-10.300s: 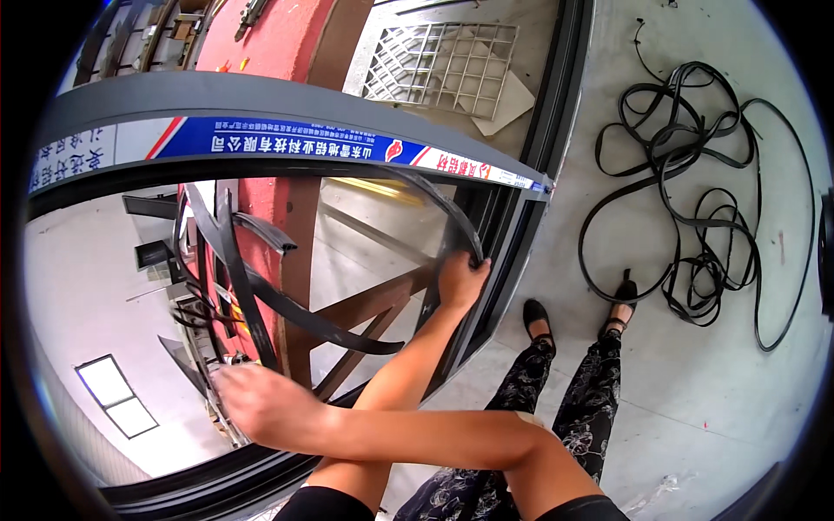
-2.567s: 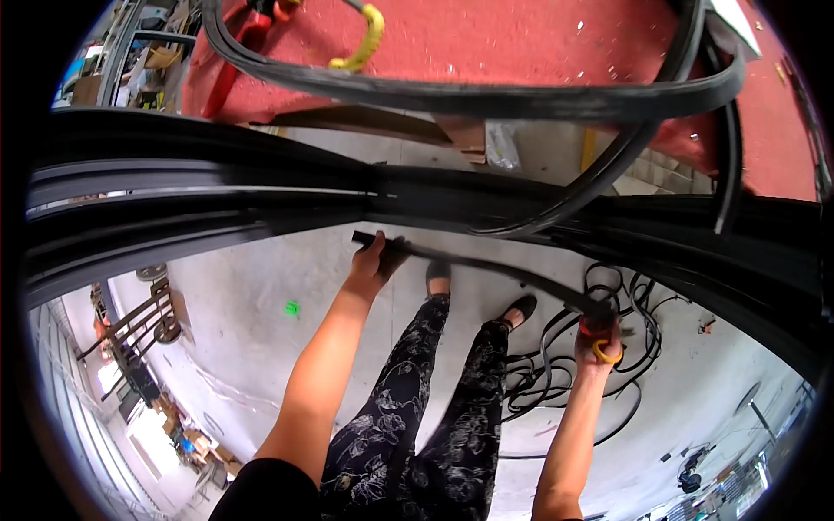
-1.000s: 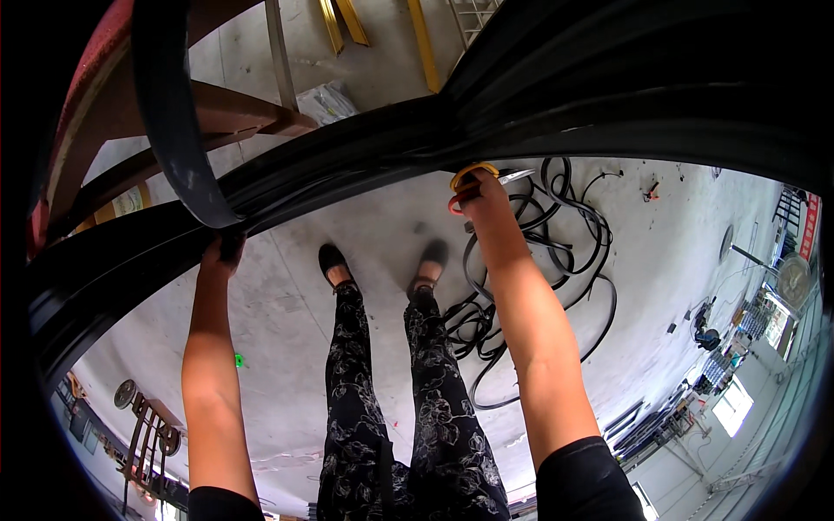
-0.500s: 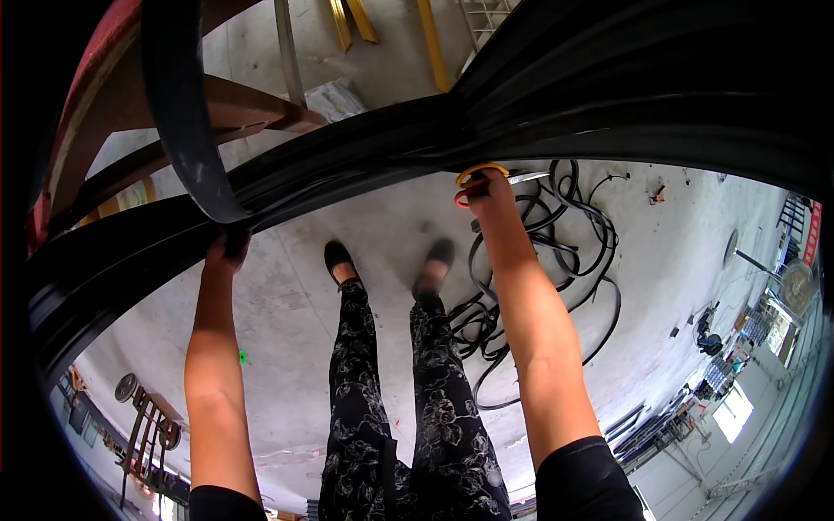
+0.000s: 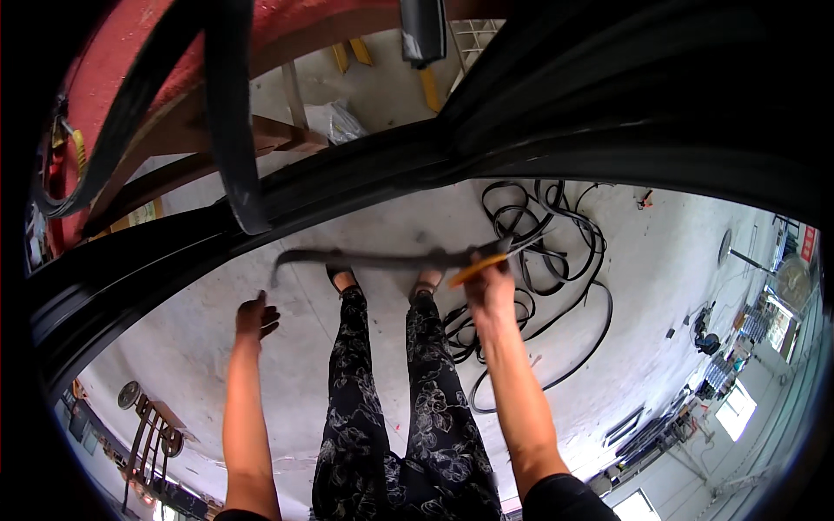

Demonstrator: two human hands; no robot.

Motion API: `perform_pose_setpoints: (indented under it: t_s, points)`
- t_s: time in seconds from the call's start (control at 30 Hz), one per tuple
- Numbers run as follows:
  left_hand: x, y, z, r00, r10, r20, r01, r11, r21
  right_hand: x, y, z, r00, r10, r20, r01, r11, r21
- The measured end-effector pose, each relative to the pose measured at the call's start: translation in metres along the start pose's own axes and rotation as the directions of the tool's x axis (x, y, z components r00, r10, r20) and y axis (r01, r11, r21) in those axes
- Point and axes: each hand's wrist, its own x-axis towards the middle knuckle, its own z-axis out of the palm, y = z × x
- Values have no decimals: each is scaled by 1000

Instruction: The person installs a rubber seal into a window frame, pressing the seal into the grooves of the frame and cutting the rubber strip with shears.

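Note:
My right hand (image 5: 492,293) is closed around scissors (image 5: 478,270) with orange handles, their blades pointing right. A short black rubber strip (image 5: 373,259), blurred by motion, stretches leftward from that hand, apparently gripped along with the scissors. Below the strip's loose left end, my left hand (image 5: 252,319) has its fingers apart and holds nothing. Long black rubber strips (image 5: 347,184) hang side by side in a sagging band across the view beyond both hands. One cut-looking strip end (image 5: 247,200) dangles over the band at the left.
Tangled black strips (image 5: 556,247) lie on the concrete floor right of my feet. A red and brown frame (image 5: 113,104) stands at the far left, with a clear plastic bag (image 5: 334,122) near its base. A wheeled cart (image 5: 152,430) is at the lower left, a fan (image 5: 792,286) at the right.
My left hand has let go of the hanging strips and drawn back. My right hand has moved slightly down with the scissors, and a short strip now trails from it. Another strip end appears at the top.

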Motion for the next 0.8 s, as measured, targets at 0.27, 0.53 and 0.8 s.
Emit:
perform_pose_setpoints:
  t_s: [0.27, 0.53, 0.8]
  points:
    - [-190, 68, 139, 520, 612, 597, -853, 325, 409, -96, 43, 21, 995, -41, 95, 63, 969, -238]
    - [-194, 58, 140, 672, 92, 735, -523, 761, 384, -133, 49, 26, 981, 64, 186, 14, 920, -391]
    - [-178, 47, 128, 692, -61, 719, -256, 911, 324, -142, 61, 9, 965, 162, 204, -4, 793, -609]
